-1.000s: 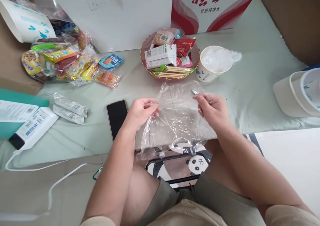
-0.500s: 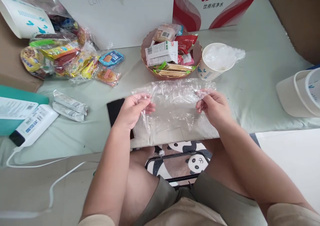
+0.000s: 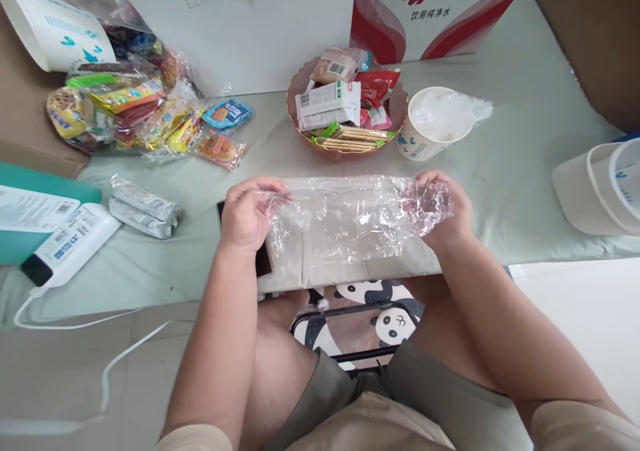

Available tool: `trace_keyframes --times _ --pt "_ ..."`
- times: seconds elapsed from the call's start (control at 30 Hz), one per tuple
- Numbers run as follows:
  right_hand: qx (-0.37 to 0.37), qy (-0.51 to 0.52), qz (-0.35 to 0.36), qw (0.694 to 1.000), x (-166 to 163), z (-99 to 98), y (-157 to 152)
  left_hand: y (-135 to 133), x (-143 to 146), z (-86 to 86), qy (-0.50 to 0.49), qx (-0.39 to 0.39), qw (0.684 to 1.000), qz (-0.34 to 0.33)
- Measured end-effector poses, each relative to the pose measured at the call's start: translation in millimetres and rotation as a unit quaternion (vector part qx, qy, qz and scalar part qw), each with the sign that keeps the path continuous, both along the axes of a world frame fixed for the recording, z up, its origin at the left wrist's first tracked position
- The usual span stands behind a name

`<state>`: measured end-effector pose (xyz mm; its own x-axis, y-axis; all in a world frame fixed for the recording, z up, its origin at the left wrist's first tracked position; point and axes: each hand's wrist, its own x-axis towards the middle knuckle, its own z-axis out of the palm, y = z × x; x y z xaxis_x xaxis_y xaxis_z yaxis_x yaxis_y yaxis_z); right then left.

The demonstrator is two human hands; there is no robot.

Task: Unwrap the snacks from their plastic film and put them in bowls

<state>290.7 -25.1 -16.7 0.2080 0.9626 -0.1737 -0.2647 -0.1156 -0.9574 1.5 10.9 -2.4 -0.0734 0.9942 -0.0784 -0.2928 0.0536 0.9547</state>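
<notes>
A clear, crinkled plastic bag (image 3: 345, 218) is stretched between my two hands above the table's front edge. My left hand (image 3: 250, 214) is closed on its left end, the fingers pinching the film. At the other end my right hand (image 3: 445, 208) grips the bag, with film lying over the fingers. Partly beneath my left hand and the bag lies a dark phone (image 3: 263, 261). Beyond the bag stands a scalloped bowl (image 3: 296, 121) of wrapped snacks. To its right is a paper cup (image 3: 425, 141) with crumpled clear plastic (image 3: 447, 114) in it.
Wrapped snacks (image 3: 150, 114) are heaped at the back left, near a tipped paper cup (image 3: 60, 28). Two silvery packets (image 3: 143, 208), a white bottle (image 3: 75, 241) and a green container (image 3: 40, 184) lie left. White tubs (image 3: 583, 188) stand right; a carton (image 3: 435, 18) stands behind.
My hands have moved apart, drawing the bag wider and tauter. The film now spreads over my right hand's fingers. The view has shifted slightly.
</notes>
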Motion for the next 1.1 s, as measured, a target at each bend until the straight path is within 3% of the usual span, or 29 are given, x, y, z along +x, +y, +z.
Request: trace_keyframes --times 0.13,0.23,0.4,0.47,0.53,0.63,0.73,0.8,0.9,1.0,1.07,1.1 --pt "-0.033 0.005 0.008 0.999 -1.0 -4.4 2.6 3.0 0.2 -5.4 0.032 -0.033 0.999 0.024" --pt "-0.062 0.008 0.01 0.998 -5.9 -4.9 1.0 2.7 -1.1 -8.1 0.067 -0.039 0.997 0.004" --pt "-0.1 -0.004 0.093 0.991 -7.8 -6.9 -1.0 3.9 -4.3 -11.1 0.085 -0.045 0.995 -0.028" --pt "-0.07 -0.022 0.06 0.995 -6.8 -8.5 1.6 3.9 -5.1 -11.5 0.113 -0.05 0.992 -0.024" --pt "-0.014 -0.032 -0.017 0.999 -5.3 -8.3 4.7 2.4 -6.6 -8.8 0.126 -0.051 0.99 -0.022" --pt "0.043 0.01 -0.082 0.996 -1.4 -2.1 5.9 -1.3 -11.8 1.3 0.045 -0.044 0.997 -0.043" --pt "0.023 0.085 -0.006 0.996 2.8 7.4 1.6 -1.2 -16.4 9.4 -0.075 -0.057 0.992 -0.081" --pt "-0.01 0.109 0.066 0.992 2.1 11.5 -1.8 1.3 -14.2 8.5 -0.087 -0.083 0.988 -0.098" --pt "-0.075 0.098 0.154 0.98 -7.5 11.9 -3.1 3.4 -1.4 0.5 -0.027 -0.137 0.966 -0.219" --pt "-0.133 0.073 0.221 0.963 -20.8 7.5 1.2 -1.6 15.8 -5.8 0.062 -0.138 0.891 -0.427" --pt "-0.135 0.092 0.203 0.965 -26.4 3.7 5.7 -7.9 25.4 -7.3 0.11 -0.117 0.857 -0.489" --pt "-0.125 0.115 0.17 0.971 -27.8 2.0 7.7 -11.2 29.3 -7.7 0.117 -0.119 0.858 -0.486"
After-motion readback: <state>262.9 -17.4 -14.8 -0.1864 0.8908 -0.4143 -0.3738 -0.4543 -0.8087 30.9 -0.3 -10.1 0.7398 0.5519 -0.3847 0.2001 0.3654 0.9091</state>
